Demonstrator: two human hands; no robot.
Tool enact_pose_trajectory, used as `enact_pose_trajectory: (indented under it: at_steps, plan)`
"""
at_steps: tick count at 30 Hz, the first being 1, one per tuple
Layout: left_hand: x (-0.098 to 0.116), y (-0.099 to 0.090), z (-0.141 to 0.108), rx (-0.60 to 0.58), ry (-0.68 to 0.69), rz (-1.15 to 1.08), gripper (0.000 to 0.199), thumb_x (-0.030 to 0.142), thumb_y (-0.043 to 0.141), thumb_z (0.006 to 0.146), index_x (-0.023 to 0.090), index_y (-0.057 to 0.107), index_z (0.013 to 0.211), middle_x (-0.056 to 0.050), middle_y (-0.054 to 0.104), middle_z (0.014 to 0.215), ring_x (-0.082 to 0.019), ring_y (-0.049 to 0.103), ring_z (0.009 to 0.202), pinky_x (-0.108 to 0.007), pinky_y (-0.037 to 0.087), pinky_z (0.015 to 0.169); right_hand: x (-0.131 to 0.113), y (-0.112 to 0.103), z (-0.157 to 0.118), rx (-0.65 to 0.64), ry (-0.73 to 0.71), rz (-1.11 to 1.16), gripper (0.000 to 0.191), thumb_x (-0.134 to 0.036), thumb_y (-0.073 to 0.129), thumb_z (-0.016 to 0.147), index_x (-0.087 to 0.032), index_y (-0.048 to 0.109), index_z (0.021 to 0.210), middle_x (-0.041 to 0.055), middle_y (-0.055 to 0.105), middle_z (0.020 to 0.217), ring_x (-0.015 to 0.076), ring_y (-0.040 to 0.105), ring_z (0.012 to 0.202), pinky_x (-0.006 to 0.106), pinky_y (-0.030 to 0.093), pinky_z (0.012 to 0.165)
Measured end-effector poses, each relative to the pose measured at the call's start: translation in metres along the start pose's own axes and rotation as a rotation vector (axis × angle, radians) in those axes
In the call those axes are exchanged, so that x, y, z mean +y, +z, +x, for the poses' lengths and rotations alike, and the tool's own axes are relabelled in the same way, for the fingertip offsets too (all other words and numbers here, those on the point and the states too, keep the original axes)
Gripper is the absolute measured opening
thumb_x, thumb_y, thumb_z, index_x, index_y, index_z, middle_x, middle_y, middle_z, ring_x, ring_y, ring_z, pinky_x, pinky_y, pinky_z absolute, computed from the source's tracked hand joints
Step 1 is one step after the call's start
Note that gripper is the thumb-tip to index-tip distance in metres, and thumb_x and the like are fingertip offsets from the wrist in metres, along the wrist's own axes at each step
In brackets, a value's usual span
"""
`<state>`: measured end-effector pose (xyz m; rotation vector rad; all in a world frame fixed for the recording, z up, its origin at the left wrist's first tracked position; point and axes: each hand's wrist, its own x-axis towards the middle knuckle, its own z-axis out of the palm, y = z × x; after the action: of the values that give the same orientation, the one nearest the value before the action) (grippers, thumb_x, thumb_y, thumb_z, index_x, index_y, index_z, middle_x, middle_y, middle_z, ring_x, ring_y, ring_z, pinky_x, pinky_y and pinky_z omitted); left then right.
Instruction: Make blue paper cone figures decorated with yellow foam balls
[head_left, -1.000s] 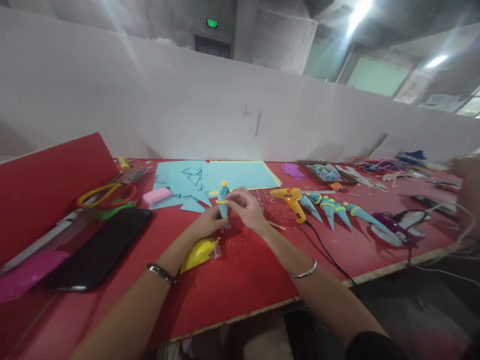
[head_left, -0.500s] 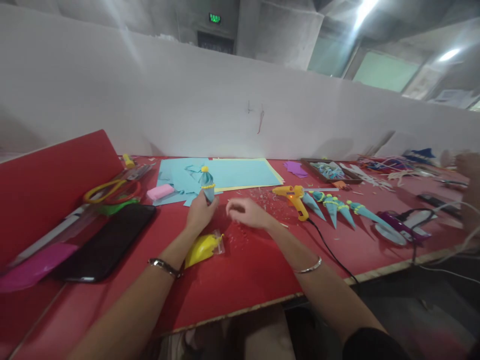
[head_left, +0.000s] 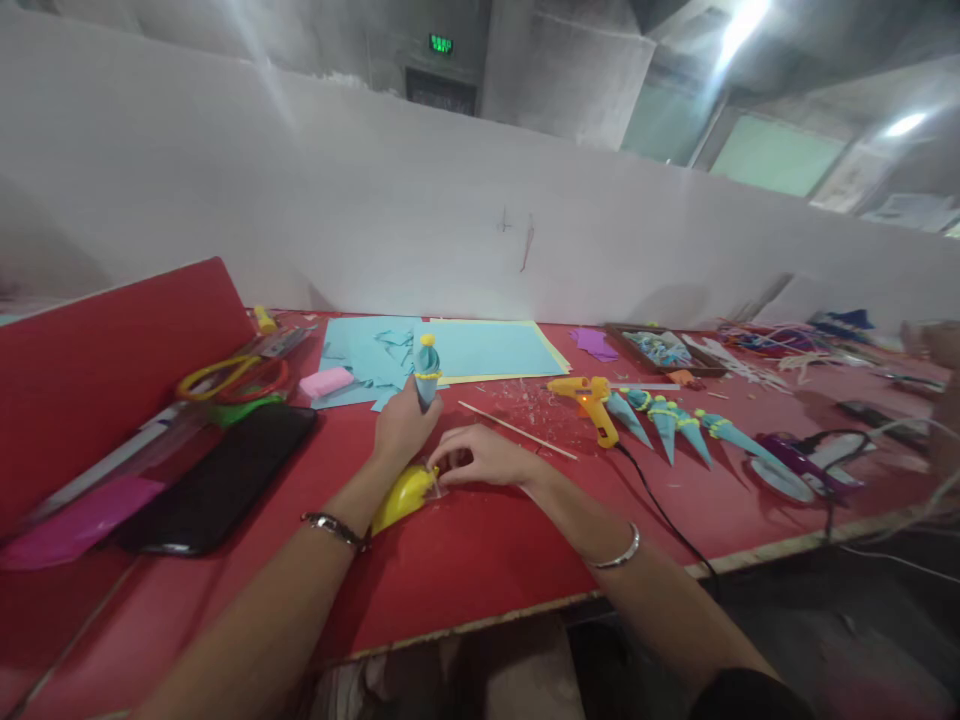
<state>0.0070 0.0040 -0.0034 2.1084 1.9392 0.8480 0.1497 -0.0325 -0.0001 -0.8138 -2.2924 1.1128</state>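
My left hand (head_left: 405, 425) is closed around a small light-blue paper cone (head_left: 427, 377), upright, with a yellow beaded band and a yellow ball on top. Just below it lies a soft plastic packet of yellow modelling clay (head_left: 405, 498) on the red table. At the packet's opened end, my right hand (head_left: 480, 455) pinches with thumb and fingertips; whether it grips the film or the clay is hard to make out. A thin wooden stick (head_left: 517, 430) lies beyond the right hand.
A yellow glue gun (head_left: 592, 400) with a lit orange light and trailing cord lies right, beside several finished blue cones (head_left: 664, 425). Blue paper sheets (head_left: 495, 350) lie at the back. A black phone (head_left: 225, 480) and scissors (head_left: 217, 378) are left. A partition wall stands behind.
My right hand has moved down and left to the yellow clay packet, uncovering the wooden stick. My left hand still holds the cone, slightly turned. The view has shifted a little.
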Motion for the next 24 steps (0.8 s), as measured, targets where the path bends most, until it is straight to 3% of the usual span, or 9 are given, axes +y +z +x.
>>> enact_pose_trajectory:
  at_steps: [8,13,19,24]
  plan:
    - [0.002,-0.001,-0.003,0.016,-0.007,0.095,0.028,0.037,0.037,0.078,0.018,0.048,0.096,-0.007,0.064,0.073,-0.024,0.06,0.067,-0.027,0.029,0.048,0.004,0.011,0.003,0.085,-0.021,-0.051,0.008,-0.013,0.061,0.069,-0.012,0.066,0.074,-0.0008,0.052,0.066,0.0072,0.047,0.059,0.017,0.037,0.053]
    - [0.002,0.0,-0.003,0.011,0.009,0.143,0.03,0.037,0.038,0.078,0.017,0.048,0.098,-0.008,0.064,0.074,-0.024,0.061,0.069,-0.027,0.031,0.049,0.003,0.009,0.006,0.042,-0.078,-0.17,0.009,-0.012,0.056,0.073,-0.012,0.065,0.075,0.0025,0.059,0.073,0.0097,0.053,0.065,0.019,0.039,0.062]
    - [0.002,-0.001,-0.007,-0.015,0.027,0.186,0.029,0.037,0.039,0.079,0.018,0.048,0.098,-0.008,0.066,0.075,-0.025,0.062,0.069,-0.027,0.032,0.048,-0.003,-0.004,0.004,-0.088,-0.004,-0.138,0.012,-0.019,0.053,0.077,-0.012,0.063,0.075,0.0031,0.062,0.074,0.011,0.055,0.068,0.02,0.039,0.064]
    - [0.003,-0.002,-0.008,-0.013,0.032,0.205,0.029,0.037,0.038,0.079,0.018,0.047,0.099,-0.008,0.066,0.076,-0.026,0.062,0.069,-0.027,0.032,0.048,0.005,-0.01,0.0,0.042,0.124,0.154,0.011,-0.024,0.054,0.075,-0.014,0.058,0.075,0.0001,0.059,0.069,0.0101,0.055,0.063,0.022,0.041,0.061]
